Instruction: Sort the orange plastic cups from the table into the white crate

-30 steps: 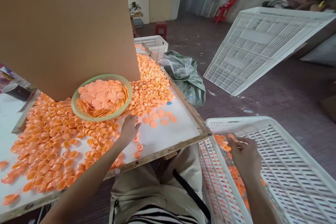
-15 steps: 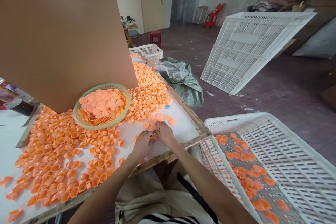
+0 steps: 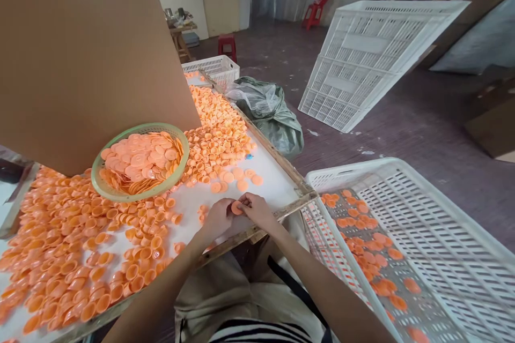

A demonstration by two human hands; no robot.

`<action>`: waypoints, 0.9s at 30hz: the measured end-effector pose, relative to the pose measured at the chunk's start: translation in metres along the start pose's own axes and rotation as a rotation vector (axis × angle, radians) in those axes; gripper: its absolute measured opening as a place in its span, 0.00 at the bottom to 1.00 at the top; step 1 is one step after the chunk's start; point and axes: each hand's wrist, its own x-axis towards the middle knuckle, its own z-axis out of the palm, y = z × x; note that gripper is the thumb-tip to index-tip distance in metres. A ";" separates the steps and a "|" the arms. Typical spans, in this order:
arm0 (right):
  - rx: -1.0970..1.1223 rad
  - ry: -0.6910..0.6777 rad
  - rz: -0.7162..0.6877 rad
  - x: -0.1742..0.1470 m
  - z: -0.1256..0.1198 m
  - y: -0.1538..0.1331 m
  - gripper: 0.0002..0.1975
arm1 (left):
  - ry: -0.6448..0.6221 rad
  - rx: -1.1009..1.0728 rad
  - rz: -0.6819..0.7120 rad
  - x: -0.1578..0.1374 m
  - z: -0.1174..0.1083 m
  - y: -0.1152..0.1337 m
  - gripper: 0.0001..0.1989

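Between my two hands, just above the table's near edge, is a round flat orange plastic lid (image 3: 236, 207). My right hand (image 3: 258, 209) pinches its right side with thumb and fingers. My left hand (image 3: 218, 217) is closed with its fingertips at the lid's left edge; whether a cup is tucked in it too is hidden. Several loose lids (image 3: 242, 185) lie flat on the white tabletop (image 3: 277, 185) just beyond. A few small orange cups (image 3: 202, 213) are left of my left hand. A larger heap of orange cups (image 3: 132, 262) spreads across the table's left side.
A round yellow-green basket (image 3: 183, 163) piled with lids stands among the cups, before a tall cardboard sheet (image 3: 92, 53). A white crate (image 3: 406, 171) with orange pieces is at my right. A green sack (image 3: 281, 128) and upright stacked crates (image 3: 374, 59) stand beyond the wooden rim (image 3: 289, 169).
My hands have lifted slightly off the tabletop and drawn nearer each other, and the lid now shows between them. The view has shifted a little to the right.
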 end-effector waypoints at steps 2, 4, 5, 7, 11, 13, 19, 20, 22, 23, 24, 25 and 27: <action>-0.070 0.037 -0.001 0.003 0.002 0.004 0.04 | -0.058 -0.109 -0.023 0.003 0.000 -0.002 0.14; -0.127 0.061 0.003 0.006 0.004 0.008 0.04 | -0.069 -0.174 -0.045 0.005 0.001 -0.005 0.11; -0.151 0.066 0.002 0.008 0.005 0.010 0.04 | -0.057 -0.185 -0.060 0.007 0.001 -0.007 0.10; -0.181 0.068 0.001 0.010 0.006 0.012 0.04 | -0.030 -0.184 -0.105 0.010 0.002 -0.011 0.13; -0.152 0.021 0.011 0.010 0.005 0.014 0.04 | -0.066 -0.264 -0.184 0.016 0.002 -0.014 0.13; -0.099 -0.012 0.028 0.010 0.004 0.013 0.05 | -0.101 -0.350 -0.209 0.018 0.001 -0.015 0.13; -0.078 -0.037 0.145 0.016 0.001 0.011 0.06 | -0.158 -0.458 -0.274 0.023 -0.004 -0.011 0.10; -0.084 -0.039 0.152 0.017 0.001 0.012 0.06 | -0.164 -0.476 -0.285 0.025 -0.005 -0.010 0.10; -0.092 -0.047 0.164 0.019 0.002 0.013 0.07 | -0.180 -0.500 -0.296 0.028 -0.007 -0.008 0.10; -0.094 -0.050 0.169 0.020 0.003 0.014 0.07 | -0.189 -0.499 -0.300 0.029 -0.008 -0.008 0.10; -0.097 -0.051 0.171 0.021 0.003 0.014 0.07 | -0.201 -0.490 -0.302 0.031 -0.008 -0.008 0.09; -0.104 -0.052 0.173 0.022 0.004 0.014 0.06 | -0.215 -0.477 -0.309 0.032 -0.009 -0.009 0.09; -0.115 -0.058 0.198 0.024 0.004 0.012 0.05 | -0.241 -0.450 -0.334 0.036 -0.009 -0.011 0.07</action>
